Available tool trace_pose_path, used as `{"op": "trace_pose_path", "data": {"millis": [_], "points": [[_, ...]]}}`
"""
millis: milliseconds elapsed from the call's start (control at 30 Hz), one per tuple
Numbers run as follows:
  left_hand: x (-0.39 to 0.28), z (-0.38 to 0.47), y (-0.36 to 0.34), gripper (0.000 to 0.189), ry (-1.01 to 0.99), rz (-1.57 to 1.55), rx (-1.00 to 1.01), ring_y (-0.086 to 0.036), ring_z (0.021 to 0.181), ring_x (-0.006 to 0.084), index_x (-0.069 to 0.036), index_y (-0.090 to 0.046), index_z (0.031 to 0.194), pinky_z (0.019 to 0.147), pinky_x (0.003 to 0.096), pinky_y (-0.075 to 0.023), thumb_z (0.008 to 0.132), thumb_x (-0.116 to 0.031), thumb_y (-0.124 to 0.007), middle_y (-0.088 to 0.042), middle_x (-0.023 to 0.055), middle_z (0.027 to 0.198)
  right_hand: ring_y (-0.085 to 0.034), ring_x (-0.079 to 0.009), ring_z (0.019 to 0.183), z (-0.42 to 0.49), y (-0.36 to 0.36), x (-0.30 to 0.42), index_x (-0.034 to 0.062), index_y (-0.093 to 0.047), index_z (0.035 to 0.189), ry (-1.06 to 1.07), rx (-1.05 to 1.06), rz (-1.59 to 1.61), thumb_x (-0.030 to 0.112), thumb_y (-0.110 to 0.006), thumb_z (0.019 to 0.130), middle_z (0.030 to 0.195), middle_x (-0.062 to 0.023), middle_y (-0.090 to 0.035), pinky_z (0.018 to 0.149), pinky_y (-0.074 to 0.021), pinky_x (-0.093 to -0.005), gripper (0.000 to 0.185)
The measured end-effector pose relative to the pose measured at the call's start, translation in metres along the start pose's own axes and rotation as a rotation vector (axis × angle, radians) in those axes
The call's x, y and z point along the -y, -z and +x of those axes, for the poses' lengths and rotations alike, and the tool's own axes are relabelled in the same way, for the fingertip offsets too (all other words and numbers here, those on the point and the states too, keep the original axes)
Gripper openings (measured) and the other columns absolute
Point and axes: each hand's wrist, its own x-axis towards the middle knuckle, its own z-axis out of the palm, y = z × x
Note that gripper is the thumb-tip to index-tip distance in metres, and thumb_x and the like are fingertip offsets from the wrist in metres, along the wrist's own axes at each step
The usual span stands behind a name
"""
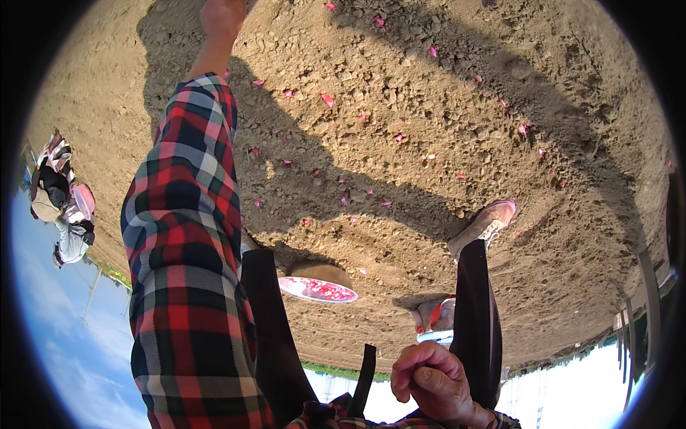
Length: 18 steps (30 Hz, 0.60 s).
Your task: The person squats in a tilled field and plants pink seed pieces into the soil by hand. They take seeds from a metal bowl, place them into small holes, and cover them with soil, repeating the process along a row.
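Note:
My left arm, in a red, navy and white plaid sleeve, stretches far forward over the soil. Its hand, my left hand [222, 19], is cut off by the upper edge, so its fingers and anything in them are hidden. Low in the picture, my right hand [431, 378] hangs before my right thigh with its fingers loosely curled; whether something sits inside is hidden. Small pink pieces [327, 100], too small to name surely, lie scattered in rough lines over the cloddy soil [370, 69]. Behind my feet stands a shallow white basin [317, 289] with many such pieces in it.
My right shoe [485, 222] is planted on the soil. Near that leg stands a bag or bucket [429, 316] with a red strap. People [61, 198] are at the far left, beside a pink basin [83, 200]. Posts [649, 305] line the right rim.

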Motion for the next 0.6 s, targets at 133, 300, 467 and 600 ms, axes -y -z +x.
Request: {"op": "trace_pose_path", "data": {"millis": [133,300,467,600], "points": [[-0.003,-0.0008,0.0069,0.025,-0.003,-0.003,0.012,-0.058,0.082,0.0309,-0.003,-0.056,0.097,0.072,0.0422,-0.0471,0.083,-0.024,-0.061,-0.058,0.0169,0.086,-0.054,-0.0141,0.069,-0.0012,-0.0019,-0.001,-0.0022,-0.056,0.109,-0.003,0.012,-0.003,0.018,-0.054,0.093,0.082,-0.0084,-0.058,0.061,-0.0449,-0.0251,0.026],[-0.0046,-0.0032,0.0038,0.026,-0.004,-0.003,0.015,-0.058,0.085,0.0308,-0.002,-0.054,0.1,0.073,0.0412,-0.0477,0.084,-0.022,-0.06,-0.058,0.0172,0.09,-0.054,-0.014,0.069,0.0,-0.0016,-0.0006,-0.002,-0.056,0.108,-0.006,0.0,-0.007,0.02,-0.055,0.093,0.082,-0.0082,-0.058,0.061,-0.0449,-0.0251,0.027],[-0.0018,-0.0055,0.0023,0.028,-0.015,0.0,0.019,-0.058,0.088,0.0308,-0.002,-0.053,0.104,0.074,0.0401,-0.0483,0.084,-0.02,-0.06,-0.058,0.0176,0.094,-0.054,-0.014,0.069,0.0035,-0.0035,-0.001,-0.0022,-0.056,0.108,-0.015,-0.016,-0.01,0.02,-0.056,0.093,0.082,-0.0082,-0.058,0.061,-0.0448,-0.0253,0.027],[-0.0017,-0.0034,0.0015,0.029,-0.016,-0.012,0.017,-0.059,0.09,0.0307,-0.001,-0.052,0.107,0.075,0.0393,-0.0488,0.085,-0.019,-0.059,-0.057,0.0179,0.097,-0.054,-0.0141,0.069,0.0062,-0.0063,0.0007,-0.002,-0.056,0.107,-0.011,-0.029,-0.017,0.02,-0.055,0.093,0.081,-0.0082,-0.058,0.061,-0.0446,-0.0254,0.026]]}}
